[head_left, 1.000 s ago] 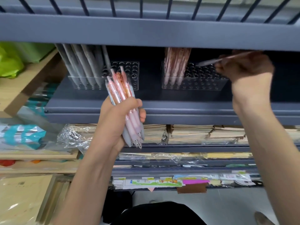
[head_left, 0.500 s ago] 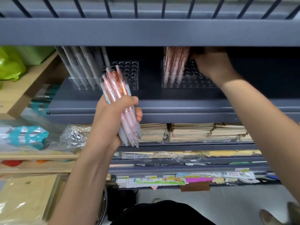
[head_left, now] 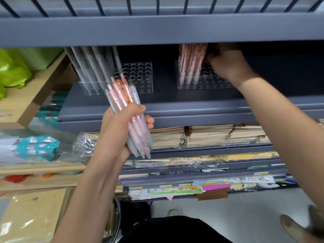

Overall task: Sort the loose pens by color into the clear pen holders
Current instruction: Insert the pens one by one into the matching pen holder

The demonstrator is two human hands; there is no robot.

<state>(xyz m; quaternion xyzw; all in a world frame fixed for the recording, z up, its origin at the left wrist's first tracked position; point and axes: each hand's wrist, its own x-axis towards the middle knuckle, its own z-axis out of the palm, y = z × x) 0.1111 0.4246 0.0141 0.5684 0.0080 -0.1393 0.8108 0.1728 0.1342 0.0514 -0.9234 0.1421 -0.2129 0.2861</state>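
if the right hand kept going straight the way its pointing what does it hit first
Most likely the pink pens standing in the clear holder: the right hand points left at them, nearly touching. Depth there is unclear.

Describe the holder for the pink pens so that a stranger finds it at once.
On the dark grey shelf stand two clear holders. Take the right holder, next to the right hand. It alone carries pink pens; the left holder carries grey pens.
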